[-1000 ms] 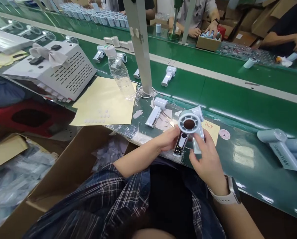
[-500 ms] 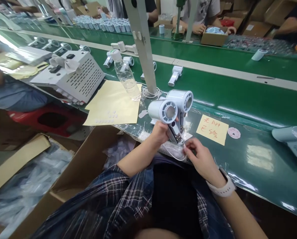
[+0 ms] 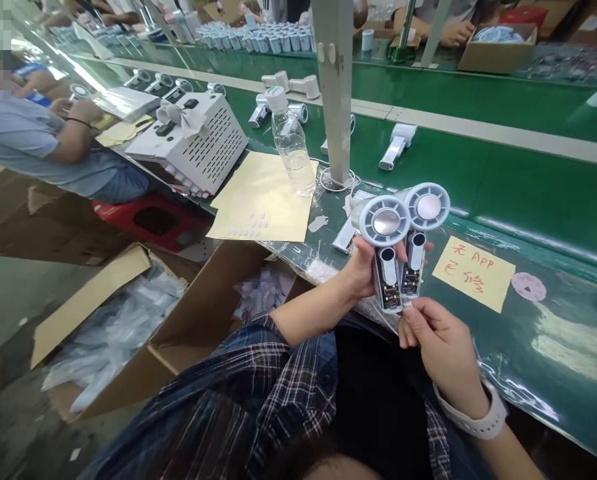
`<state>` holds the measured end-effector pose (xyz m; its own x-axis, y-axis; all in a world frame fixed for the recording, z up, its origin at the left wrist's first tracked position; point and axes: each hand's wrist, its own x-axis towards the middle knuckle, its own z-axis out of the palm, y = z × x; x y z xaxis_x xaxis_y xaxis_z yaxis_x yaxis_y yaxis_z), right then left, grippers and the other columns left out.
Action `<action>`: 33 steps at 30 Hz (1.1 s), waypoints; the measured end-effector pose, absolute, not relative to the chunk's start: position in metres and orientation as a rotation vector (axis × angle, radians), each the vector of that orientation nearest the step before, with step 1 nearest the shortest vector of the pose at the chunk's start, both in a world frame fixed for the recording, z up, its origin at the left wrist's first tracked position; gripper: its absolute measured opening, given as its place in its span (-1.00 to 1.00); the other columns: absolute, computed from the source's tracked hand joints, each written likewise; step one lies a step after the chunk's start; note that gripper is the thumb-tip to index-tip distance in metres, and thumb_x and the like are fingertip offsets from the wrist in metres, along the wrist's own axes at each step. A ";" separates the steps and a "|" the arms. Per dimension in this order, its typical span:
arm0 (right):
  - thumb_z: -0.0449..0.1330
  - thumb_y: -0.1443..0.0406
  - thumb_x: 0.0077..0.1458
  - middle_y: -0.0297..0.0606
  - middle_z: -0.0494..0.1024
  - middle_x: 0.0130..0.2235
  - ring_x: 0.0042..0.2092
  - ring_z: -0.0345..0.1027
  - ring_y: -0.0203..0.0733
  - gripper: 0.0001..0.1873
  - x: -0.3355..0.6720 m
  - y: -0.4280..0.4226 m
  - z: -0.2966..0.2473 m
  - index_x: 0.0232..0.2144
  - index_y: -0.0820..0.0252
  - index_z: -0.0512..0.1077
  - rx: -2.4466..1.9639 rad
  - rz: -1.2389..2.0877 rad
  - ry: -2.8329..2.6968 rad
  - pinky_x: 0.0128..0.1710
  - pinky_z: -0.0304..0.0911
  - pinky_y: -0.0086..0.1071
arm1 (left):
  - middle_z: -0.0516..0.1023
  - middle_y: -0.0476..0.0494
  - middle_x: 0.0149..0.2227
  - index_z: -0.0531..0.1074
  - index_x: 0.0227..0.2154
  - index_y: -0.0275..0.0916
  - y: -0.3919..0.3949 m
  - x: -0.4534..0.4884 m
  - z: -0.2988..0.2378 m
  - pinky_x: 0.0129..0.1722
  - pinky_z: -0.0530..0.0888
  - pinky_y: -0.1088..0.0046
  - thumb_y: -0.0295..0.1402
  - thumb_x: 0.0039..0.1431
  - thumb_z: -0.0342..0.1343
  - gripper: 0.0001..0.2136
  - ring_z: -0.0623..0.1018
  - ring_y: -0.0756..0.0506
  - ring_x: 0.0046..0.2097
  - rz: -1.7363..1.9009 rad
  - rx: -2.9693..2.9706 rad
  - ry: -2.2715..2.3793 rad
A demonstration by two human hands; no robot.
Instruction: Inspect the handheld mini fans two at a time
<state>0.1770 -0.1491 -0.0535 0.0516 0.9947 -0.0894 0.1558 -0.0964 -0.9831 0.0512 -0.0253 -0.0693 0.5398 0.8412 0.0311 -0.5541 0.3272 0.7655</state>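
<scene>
My left hand [image 3: 361,270] is closed round the handles of two white handheld fans, held upright side by side above the bench edge. The nearer fan [image 3: 384,223] and the second fan [image 3: 426,208] both show their round heads to me. Their handles are open at the front, with dark circuit boards showing at the lower ends. My right hand [image 3: 438,343], with a watch on the wrist, is curled just under the handles, thumb and fingertips pinched at the bottom of the right handle. A third fan [image 3: 347,233] lies on the bench behind them.
A yellow note [image 3: 473,272] with red writing and a round pink sticker [image 3: 528,287] lie right of the fans. A water bottle [image 3: 291,143], yellow sheet [image 3: 266,200], white post [image 3: 334,87] and perforated white box [image 3: 198,143] stand left. An open carton [image 3: 143,333] sits below. Other people work around the green conveyor [image 3: 478,160].
My left hand has lifted and turned the two fans so their round faces point at me. My right hand has moved from the bench edge up to the handle ends. The view has shifted left.
</scene>
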 end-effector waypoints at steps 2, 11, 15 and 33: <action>0.25 -0.14 0.36 -0.33 0.47 -0.61 -0.54 0.38 -0.22 -0.44 0.181 -0.147 -0.050 -0.50 0.11 0.51 -1.409 1.167 -1.408 -0.46 0.24 -0.34 | 0.64 -0.29 0.01 0.27 -0.53 -0.20 -0.025 0.050 -0.069 -0.04 0.64 0.17 0.68 -0.30 0.13 -0.11 0.64 -0.27 0.07 0.963 0.796 0.395; 0.31 -0.15 0.32 -0.47 0.30 -0.67 -0.65 0.31 -0.27 -0.48 0.157 -0.151 -0.060 -0.41 0.15 0.51 -1.330 1.289 -1.033 -0.57 0.21 -0.39 | 0.71 -0.32 -0.09 0.39 -0.55 -0.23 -0.020 0.053 -0.068 -0.09 0.66 0.21 0.64 -0.43 0.25 -0.12 0.70 -0.28 -0.01 1.049 0.778 0.403; 0.31 -0.14 0.33 -0.47 0.31 -0.64 -0.61 0.34 -0.26 -0.49 0.154 -0.151 -0.062 -0.42 0.13 0.49 -1.274 1.279 -0.990 -0.54 0.26 -0.39 | 0.71 -0.33 -0.13 0.42 -0.56 -0.24 -0.020 0.056 -0.072 -0.15 0.64 0.26 0.63 -0.43 0.25 -0.12 0.71 -0.26 -0.05 1.086 0.779 0.392; 0.24 -0.05 0.43 -0.39 0.40 -0.63 -0.51 0.44 -0.23 -0.43 0.159 -0.149 -0.063 -0.55 0.11 0.36 -1.311 1.078 -1.058 -0.41 0.33 -0.37 | 0.66 -0.28 0.06 0.30 -0.62 -0.24 -0.027 0.051 -0.066 -0.14 0.67 0.27 0.63 -0.47 0.26 -0.10 0.69 -0.25 -0.01 1.088 0.704 0.331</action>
